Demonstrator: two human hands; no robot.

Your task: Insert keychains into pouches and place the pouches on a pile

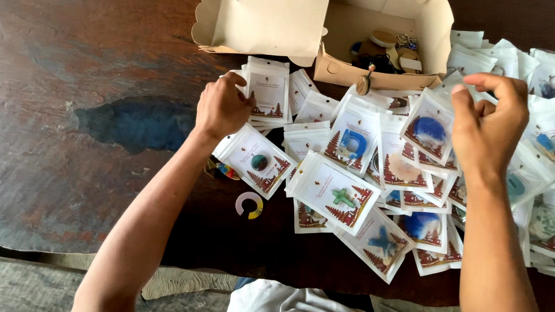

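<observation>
- The left hand (222, 106) rests knuckles-up on a small stack of white packets (267, 90) near the left end of the spread, fingers curled over the stack's left edge; whether it pinches the top packet or only presses on it cannot be told from this angle.
- The right hand (488, 118) hovers raised over the right half of the spread, fingers bent and thumb drawn toward the forefinger; it seems to hold nothing, though a thin item between the fingertips cannot be ruled out.
- Just left of the right hand and close below it stands a tilted packet with a blue charm (428, 126), its long side running roughly up and down in the picture; the right hand is by far the nearer to it.
- Between the two hands lie more packets, overlapping, among them one with a green cross-shaped charm (337, 194) and one with a blue ring (353, 143).
- Below the left hand, a loose ring-shaped charm (249, 205) lies bare on the dark wooden counter (57, 121).
- Beyond both hands an open cardboard box (344, 27) holds loose charms and key rings; it sits between the hands, somewhat nearer the left.
</observation>
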